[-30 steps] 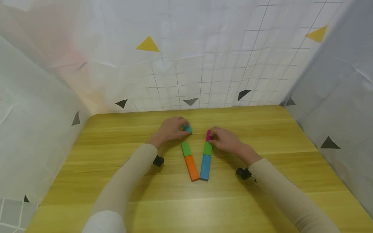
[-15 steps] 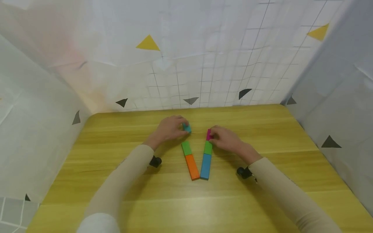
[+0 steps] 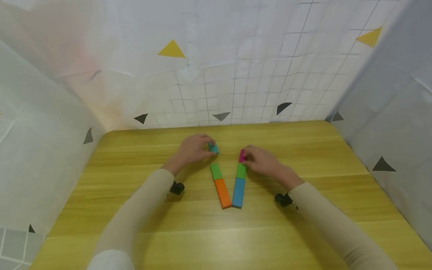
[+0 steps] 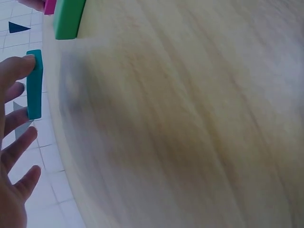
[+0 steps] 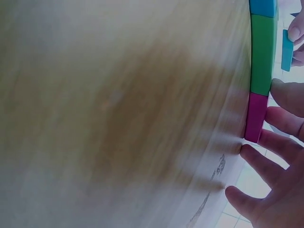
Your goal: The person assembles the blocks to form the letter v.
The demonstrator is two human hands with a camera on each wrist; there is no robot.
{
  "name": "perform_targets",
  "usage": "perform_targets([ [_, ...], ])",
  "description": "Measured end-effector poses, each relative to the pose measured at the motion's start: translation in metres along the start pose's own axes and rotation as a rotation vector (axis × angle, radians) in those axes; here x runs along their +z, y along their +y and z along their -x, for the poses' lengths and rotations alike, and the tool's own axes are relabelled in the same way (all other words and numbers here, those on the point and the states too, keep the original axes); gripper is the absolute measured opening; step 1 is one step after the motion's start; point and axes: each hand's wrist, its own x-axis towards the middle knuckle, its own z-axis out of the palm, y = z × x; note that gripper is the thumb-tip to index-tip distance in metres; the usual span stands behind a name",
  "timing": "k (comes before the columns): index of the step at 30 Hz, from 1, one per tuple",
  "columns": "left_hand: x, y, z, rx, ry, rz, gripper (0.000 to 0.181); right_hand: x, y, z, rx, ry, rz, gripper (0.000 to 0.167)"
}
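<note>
My left hand (image 3: 193, 149) pinches a small teal block (image 3: 213, 148) between thumb and fingers. In the left wrist view the teal block (image 4: 34, 85) is held on edge, apart from the green block (image 4: 69, 19). My right hand (image 3: 263, 162) has thumb and fingertips on the magenta block (image 3: 242, 155), which sits end to end with a green block (image 3: 241, 171) and a longer blue block (image 3: 238, 193). On the left, another green block (image 3: 216, 171) meets an orange block (image 3: 223, 193). These two rows form a V, touching or nearly touching at the near end.
The blocks lie on a wooden table (image 3: 189, 240). White sheets (image 3: 216, 75) with grid lines and yellow and dark triangles enclose its back and sides. A dark wrist camera (image 3: 177, 188) hangs under the left sleeve, another camera (image 3: 283, 200) under the right.
My left hand has shifted slightly left with the teal block, away from the right row. The right hand stays at the magenta block, and both rows keep their arrangement.
</note>
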Motion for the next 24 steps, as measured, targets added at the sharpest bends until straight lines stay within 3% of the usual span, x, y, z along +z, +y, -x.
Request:
perform_targets([
  [13,0.005,-0.007,0.007,0.017,0.004,-0.031,0.036,-0.001,0.001,0.0,-0.01,0.009,0.0,0.013],
  [24,0.009,-0.008,0.015,0.003,-0.017,0.004,0.035,0.0,-0.002,0.002,-0.011,0.014,0.02,0.015],
])
